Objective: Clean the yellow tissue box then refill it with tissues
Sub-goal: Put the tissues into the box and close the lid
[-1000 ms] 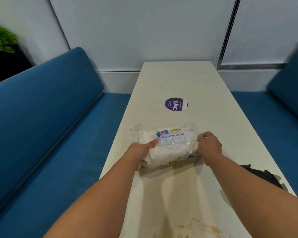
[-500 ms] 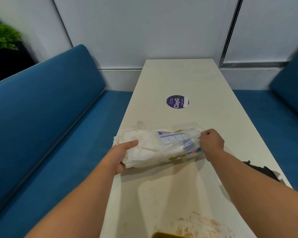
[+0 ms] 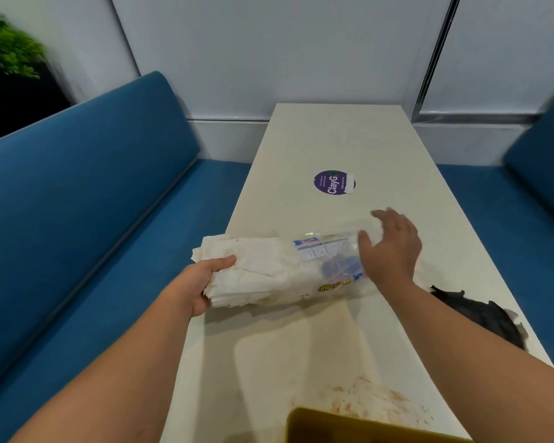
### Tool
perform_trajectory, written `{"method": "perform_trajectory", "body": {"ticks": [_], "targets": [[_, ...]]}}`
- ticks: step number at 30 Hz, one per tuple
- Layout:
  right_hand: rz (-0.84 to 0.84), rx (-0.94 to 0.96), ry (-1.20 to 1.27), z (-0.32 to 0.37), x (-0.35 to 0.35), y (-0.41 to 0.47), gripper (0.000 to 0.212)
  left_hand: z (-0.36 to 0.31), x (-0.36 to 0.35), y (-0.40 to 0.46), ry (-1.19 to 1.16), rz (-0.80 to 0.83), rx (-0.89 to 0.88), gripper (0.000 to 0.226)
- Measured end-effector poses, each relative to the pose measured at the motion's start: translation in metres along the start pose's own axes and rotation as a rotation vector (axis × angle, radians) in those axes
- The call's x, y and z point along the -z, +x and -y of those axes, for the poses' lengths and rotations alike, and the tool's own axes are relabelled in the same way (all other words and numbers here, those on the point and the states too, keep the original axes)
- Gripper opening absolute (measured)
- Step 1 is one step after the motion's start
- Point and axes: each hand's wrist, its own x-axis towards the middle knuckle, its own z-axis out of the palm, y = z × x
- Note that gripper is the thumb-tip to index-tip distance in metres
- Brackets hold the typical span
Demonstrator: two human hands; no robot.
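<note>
Now your left hand [image 3: 202,282] grips the tissues' [image 3: 256,270] bare end, while your right hand [image 3: 392,251], fingers spread, rests on their wrapper [image 3: 333,251] alongside.

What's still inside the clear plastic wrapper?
The right end of the white tissue stack sits inside the clear plastic wrapper; its left end sticks out, gripped by the left hand. The right hand, open, covers the wrapper's far end, so what is there is hidden.
</note>
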Motion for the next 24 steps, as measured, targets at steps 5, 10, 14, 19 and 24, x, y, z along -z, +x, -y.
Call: {"method": "perform_trajectory", "body": {"ticks": [5,10,14,19,24], "targets": [[0.574,0.235,-0.016,0.015,-0.010,-0.035,0.047,-0.005,-0.003,-0.001,0.025,0.014,0.039,0.048],[0.892,0.100,-0.383,0.005,-0.030,-0.036,0.064,-0.022,0.018,-0.024,0.042,-0.030,0.013,0.039],[0.888,0.116,-0.452,0.012,-0.037,-0.039,0.051,-0.034,0.040,-0.050,0.038,-0.065,-0.060,0.058],[0.371,-0.037,0.066,0.034,-0.004,-0.042,0.031,-0.044,0.025,-0.091,0.025,-0.024,-0.144,0.061],[0.578,-0.845,0.973,0.065,0.050,-0.059,0.056,-0.046,-0.019,-0.138,-0.069,0.102,-0.202,0.022]]}}
